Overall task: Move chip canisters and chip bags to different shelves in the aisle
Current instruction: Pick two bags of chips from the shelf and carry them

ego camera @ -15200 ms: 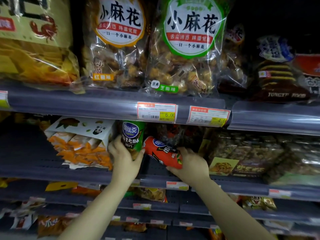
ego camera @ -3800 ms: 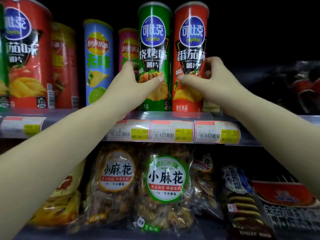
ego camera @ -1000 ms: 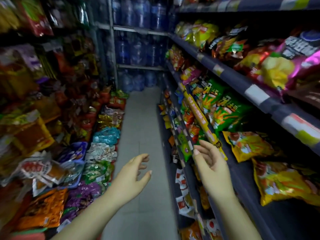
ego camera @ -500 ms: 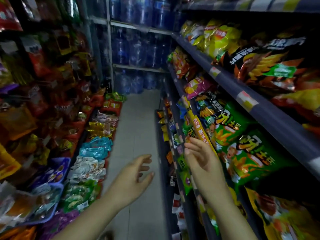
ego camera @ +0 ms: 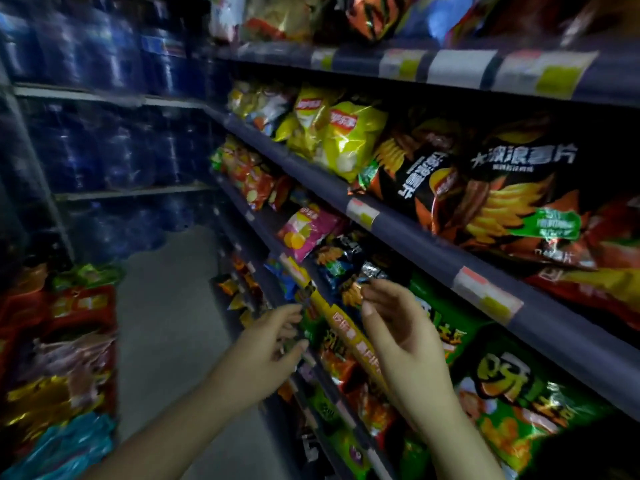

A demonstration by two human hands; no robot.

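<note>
Dim shop aisle, grey floor (ego camera: pixel 166 306), chip bags (ego camera: pixel 346 140) on right-hand shelves (ego camera: pixel 415 244); left hand (ego camera: pixel 266 344) and right hand (ego camera: pixel 398 327) empty, fingers spread, just before green bags (ego camera: pixel 512 386).

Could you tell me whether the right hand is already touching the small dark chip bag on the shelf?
Cannot tell. In the head view, the right hand's fingertips overlap the dark chip bag's edge, but motion blur hides any contact or gap.
</note>
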